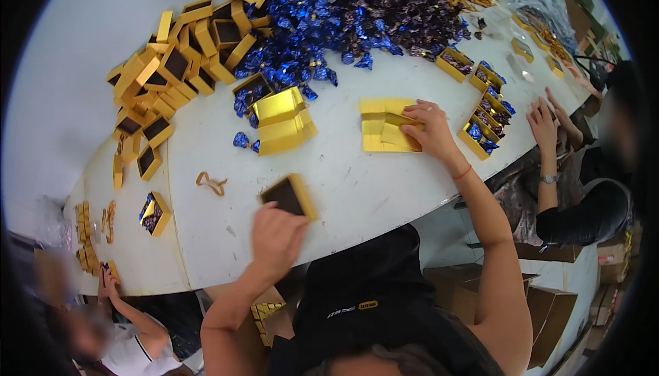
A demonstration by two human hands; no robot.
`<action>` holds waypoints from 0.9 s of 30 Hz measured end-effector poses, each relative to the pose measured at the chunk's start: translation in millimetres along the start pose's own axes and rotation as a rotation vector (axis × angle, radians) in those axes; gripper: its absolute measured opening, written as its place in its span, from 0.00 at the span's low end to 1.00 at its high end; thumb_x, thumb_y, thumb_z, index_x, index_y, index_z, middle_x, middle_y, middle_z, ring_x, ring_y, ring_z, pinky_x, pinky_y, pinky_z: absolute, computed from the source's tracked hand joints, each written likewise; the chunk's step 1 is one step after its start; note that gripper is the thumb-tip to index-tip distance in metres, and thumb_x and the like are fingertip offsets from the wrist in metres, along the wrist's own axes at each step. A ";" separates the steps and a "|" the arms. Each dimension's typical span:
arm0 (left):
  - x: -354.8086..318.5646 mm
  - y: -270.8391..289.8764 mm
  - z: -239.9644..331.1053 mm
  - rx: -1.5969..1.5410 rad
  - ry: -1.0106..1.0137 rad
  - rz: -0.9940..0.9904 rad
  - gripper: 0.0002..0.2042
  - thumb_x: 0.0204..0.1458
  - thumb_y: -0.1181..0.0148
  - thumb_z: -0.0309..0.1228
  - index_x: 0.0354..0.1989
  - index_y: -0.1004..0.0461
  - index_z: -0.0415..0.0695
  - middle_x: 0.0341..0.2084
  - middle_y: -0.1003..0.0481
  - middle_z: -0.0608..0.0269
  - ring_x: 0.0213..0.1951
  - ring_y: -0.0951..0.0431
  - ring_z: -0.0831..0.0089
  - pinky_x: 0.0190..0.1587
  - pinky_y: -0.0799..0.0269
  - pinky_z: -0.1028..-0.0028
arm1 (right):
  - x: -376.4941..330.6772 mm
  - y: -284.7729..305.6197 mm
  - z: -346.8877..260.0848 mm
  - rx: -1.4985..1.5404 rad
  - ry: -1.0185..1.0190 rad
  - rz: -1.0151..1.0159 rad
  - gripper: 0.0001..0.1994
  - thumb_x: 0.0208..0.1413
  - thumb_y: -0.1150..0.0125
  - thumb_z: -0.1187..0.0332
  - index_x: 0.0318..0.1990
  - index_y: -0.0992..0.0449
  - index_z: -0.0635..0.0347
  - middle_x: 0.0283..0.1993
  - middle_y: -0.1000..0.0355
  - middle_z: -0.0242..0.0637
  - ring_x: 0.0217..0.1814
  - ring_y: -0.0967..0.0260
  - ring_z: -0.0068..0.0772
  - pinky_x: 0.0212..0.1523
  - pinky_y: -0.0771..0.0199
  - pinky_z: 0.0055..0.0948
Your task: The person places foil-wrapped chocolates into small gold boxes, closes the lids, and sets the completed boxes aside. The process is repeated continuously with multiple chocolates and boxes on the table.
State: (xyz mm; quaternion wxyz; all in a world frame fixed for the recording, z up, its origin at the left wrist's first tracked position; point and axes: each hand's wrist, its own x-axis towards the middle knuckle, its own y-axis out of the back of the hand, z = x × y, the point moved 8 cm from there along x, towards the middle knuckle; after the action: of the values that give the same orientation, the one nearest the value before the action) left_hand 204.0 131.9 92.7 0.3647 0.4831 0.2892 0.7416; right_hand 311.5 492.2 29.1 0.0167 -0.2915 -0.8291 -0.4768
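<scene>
My left hand (276, 237) holds the near edge of a small gold box (291, 197) with a dark inside, tilted above the table's front edge and slightly blurred. To the right, my right hand (434, 132) has its thumb and fingers on a shiny gold foil card (383, 126) with fold lines, lying on the table. Another folded gold card (283, 123) lies between the hands, farther back. It rests against an open gold box (252, 90) and blue foil-wrapped candies (241, 140).
Stacked gold boxes (175, 60) stand at the back left, beside heaps of blue candies (292, 26) and dark purple candies (398, 12). Filled boxes (484, 125) are at the right. A gold ribbon loop (211, 184) lies left. Co-workers' hands (544, 125) reach in at both sides.
</scene>
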 end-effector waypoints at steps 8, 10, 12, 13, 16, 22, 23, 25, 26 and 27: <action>5.3 -37.0 -26.8 -0.319 0.142 -0.229 0.65 0.31 0.17 0.42 0.74 0.60 0.43 0.72 0.56 0.40 0.70 0.48 0.41 0.71 0.50 0.49 | -49.2 32.8 -134.9 0.431 0.183 0.083 0.16 0.50 0.29 0.76 0.49 0.16 0.54 0.43 0.28 0.36 0.47 0.31 0.34 0.45 0.25 0.30; 2.9 -51.7 -39.9 -0.447 0.213 -0.256 0.68 0.32 0.16 0.39 0.75 0.69 0.47 0.74 0.64 0.44 0.70 0.47 0.44 0.69 0.44 0.52 | -53.2 8.1 -189.0 0.545 0.320 -0.074 0.17 0.49 0.28 0.76 0.49 0.16 0.55 0.41 0.27 0.36 0.43 0.29 0.35 0.41 0.27 0.28; 4.8 -65.0 -39.4 -0.501 0.211 -0.246 0.70 0.32 0.16 0.37 0.74 0.74 0.50 0.74 0.68 0.46 0.69 0.45 0.46 0.67 0.40 0.53 | -49.6 -25.4 -215.8 0.418 0.461 -0.120 0.10 0.50 0.29 0.71 0.41 0.18 0.58 0.36 0.28 0.36 0.40 0.28 0.39 0.39 0.25 0.33; 6.2 -66.4 -35.7 -0.477 0.183 -0.215 0.71 0.32 0.16 0.36 0.74 0.75 0.51 0.74 0.69 0.46 0.69 0.44 0.46 0.66 0.38 0.53 | -47.5 -49.3 -218.1 0.272 0.490 -0.213 0.08 0.49 0.31 0.71 0.37 0.19 0.58 0.35 0.27 0.36 0.40 0.27 0.38 0.39 0.26 0.34; 5.2 -62.2 -29.7 -0.472 0.159 -0.110 0.67 0.32 0.16 0.38 0.73 0.69 0.51 0.74 0.67 0.43 0.68 0.43 0.46 0.66 0.38 0.53 | -51.1 -71.6 -223.5 -0.058 0.616 -0.319 0.04 0.45 0.34 0.70 0.29 0.22 0.56 0.34 0.26 0.34 0.39 0.26 0.35 0.41 0.29 0.32; 6.2 -55.8 -24.7 -0.377 0.096 -0.064 0.57 0.32 0.17 0.38 0.69 0.54 0.46 0.70 0.53 0.37 0.68 0.44 0.44 0.65 0.36 0.56 | -61.8 -88.1 -232.8 -0.236 0.734 -0.279 0.04 0.42 0.37 0.71 0.29 0.24 0.56 0.30 0.28 0.33 0.36 0.29 0.33 0.41 0.31 0.30; 6.2 -55.4 -23.3 -0.395 0.106 -0.085 0.52 0.34 0.18 0.37 0.66 0.50 0.45 0.68 0.49 0.38 0.67 0.42 0.45 0.64 0.35 0.57 | -62.7 -94.8 -229.9 -0.253 0.730 -0.271 0.05 0.42 0.38 0.71 0.29 0.25 0.56 0.30 0.29 0.33 0.35 0.30 0.33 0.40 0.32 0.31; 6.9 -50.7 -24.1 -0.424 0.123 -0.112 0.42 0.38 0.21 0.36 0.61 0.41 0.44 0.65 0.42 0.40 0.65 0.38 0.47 0.62 0.33 0.59 | -61.4 -99.0 -226.1 -0.252 0.745 -0.271 0.04 0.42 0.38 0.70 0.28 0.25 0.56 0.28 0.29 0.33 0.35 0.29 0.33 0.41 0.31 0.32; 10.9 -50.2 -26.0 -0.395 0.128 -0.154 0.35 0.40 0.23 0.35 0.57 0.37 0.44 0.63 0.39 0.42 0.63 0.35 0.49 0.60 0.31 0.61 | -58.9 -97.3 -223.6 -0.251 0.754 -0.271 0.04 0.42 0.39 0.70 0.28 0.26 0.56 0.28 0.29 0.33 0.35 0.29 0.32 0.41 0.30 0.33; 13.7 -48.8 -28.0 -0.365 0.135 -0.198 0.29 0.42 0.26 0.33 0.52 0.33 0.43 0.61 0.36 0.44 0.61 0.32 0.50 0.58 0.30 0.62 | -52.9 -95.1 -218.3 -0.188 0.727 -0.334 0.05 0.47 0.36 0.71 0.32 0.22 0.59 0.30 0.25 0.34 0.34 0.27 0.32 0.41 0.27 0.31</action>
State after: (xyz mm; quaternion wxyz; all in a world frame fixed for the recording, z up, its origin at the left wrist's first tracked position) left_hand 187.2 168.7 51.3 0.4972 0.3277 0.2198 0.7728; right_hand 253.3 257.1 57.6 0.2043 0.0341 -0.7579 -0.6186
